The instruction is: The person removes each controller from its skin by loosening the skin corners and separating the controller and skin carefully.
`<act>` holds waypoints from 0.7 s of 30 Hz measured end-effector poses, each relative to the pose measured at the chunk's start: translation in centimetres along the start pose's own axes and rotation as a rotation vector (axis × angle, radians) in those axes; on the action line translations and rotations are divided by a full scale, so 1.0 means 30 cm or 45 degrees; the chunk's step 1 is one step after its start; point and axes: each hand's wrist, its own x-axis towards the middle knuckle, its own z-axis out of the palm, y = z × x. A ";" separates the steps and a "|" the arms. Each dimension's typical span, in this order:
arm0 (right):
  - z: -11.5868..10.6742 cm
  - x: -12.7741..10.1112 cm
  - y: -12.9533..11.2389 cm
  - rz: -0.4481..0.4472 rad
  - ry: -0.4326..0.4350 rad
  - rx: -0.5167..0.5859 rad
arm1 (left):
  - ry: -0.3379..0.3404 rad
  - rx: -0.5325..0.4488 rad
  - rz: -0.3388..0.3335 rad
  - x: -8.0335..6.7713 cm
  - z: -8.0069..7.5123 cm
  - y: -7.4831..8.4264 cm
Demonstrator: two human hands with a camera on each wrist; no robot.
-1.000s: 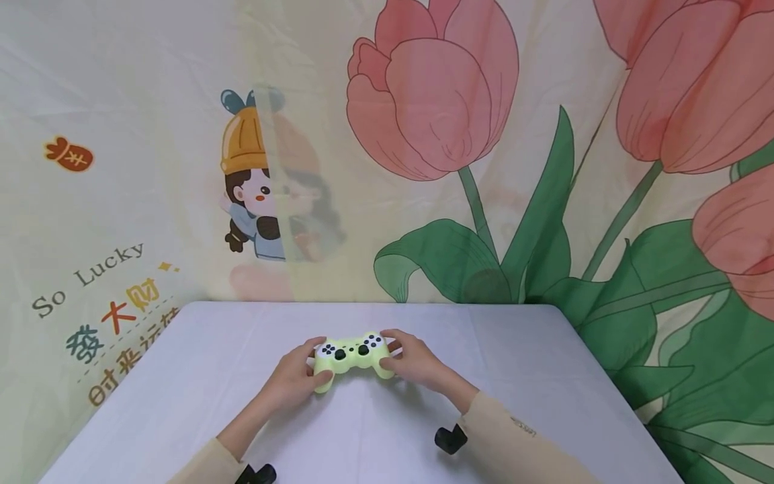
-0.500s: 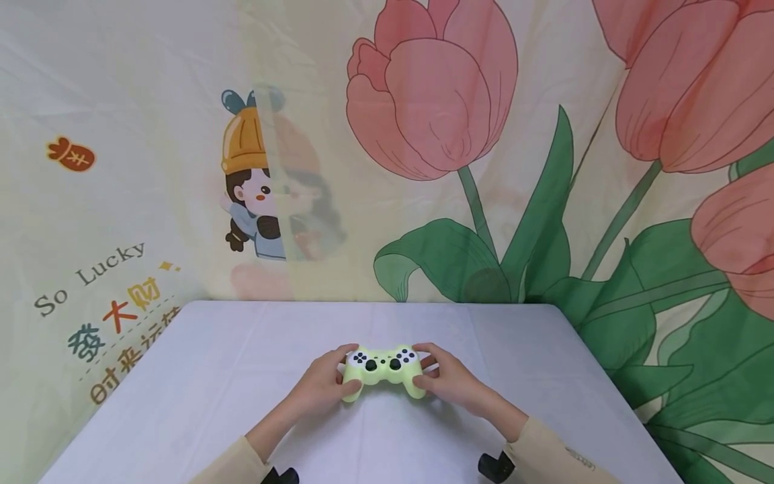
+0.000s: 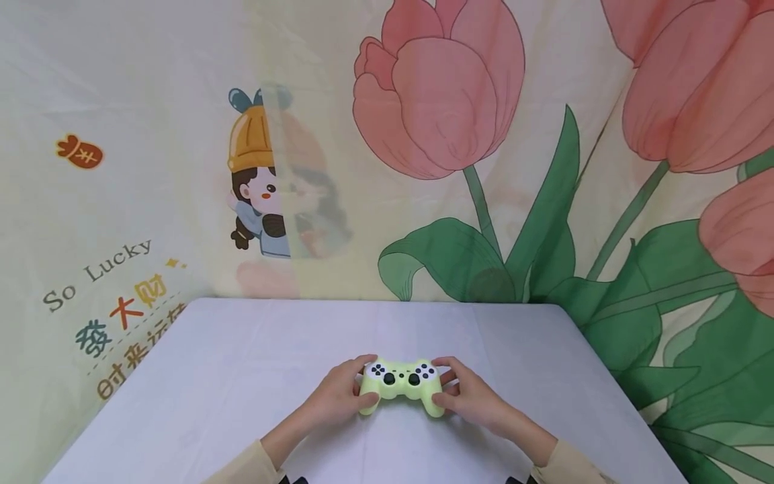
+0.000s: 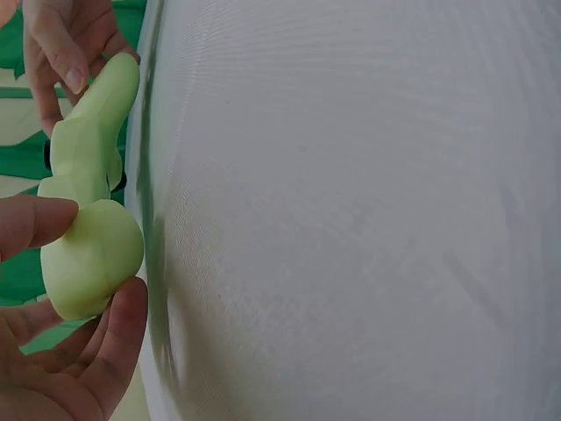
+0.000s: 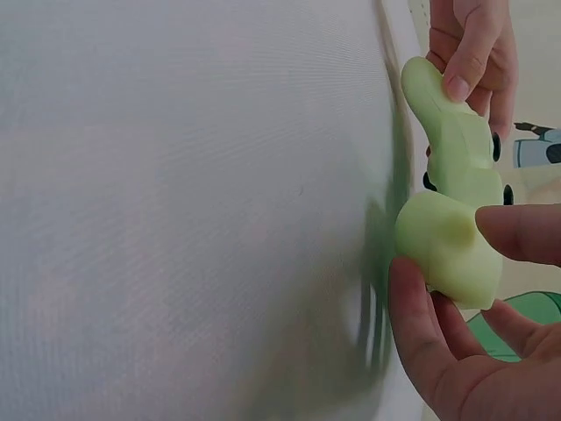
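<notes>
A pale green game controller (image 3: 402,381) with two black thumbsticks and dark buttons is held close over the table, its button face toward the head camera. My left hand (image 3: 340,395) grips its left handle, thumb on the near side and fingers curled behind. On the opposite handle, my right hand (image 3: 474,396) has the same kind of grip. The left wrist view shows the rounded handle end (image 4: 92,259) pinched between thumb and fingers. In the right wrist view, the other handle end (image 5: 447,250) sits between thumb and fingertips.
A white-covered table (image 3: 272,343) lies beneath the hands. Behind it hangs a backdrop cloth (image 3: 326,269) printed with pink tulips, green leaves, a cartoon figure and lettering. Beige sleeves reach in from the bottom edge.
Both hands have carried the controller to the right and nearer to the body, keeping hold of both handles. The head view has shifted slightly.
</notes>
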 end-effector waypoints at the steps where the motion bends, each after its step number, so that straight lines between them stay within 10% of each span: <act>1: 0.001 -0.001 0.002 0.003 -0.001 -0.005 | -0.001 0.000 0.002 -0.002 0.001 0.000; 21: 0.003 -0.015 0.020 0.017 -0.013 -0.020 | -0.020 0.057 -0.001 0.004 0.027 -0.025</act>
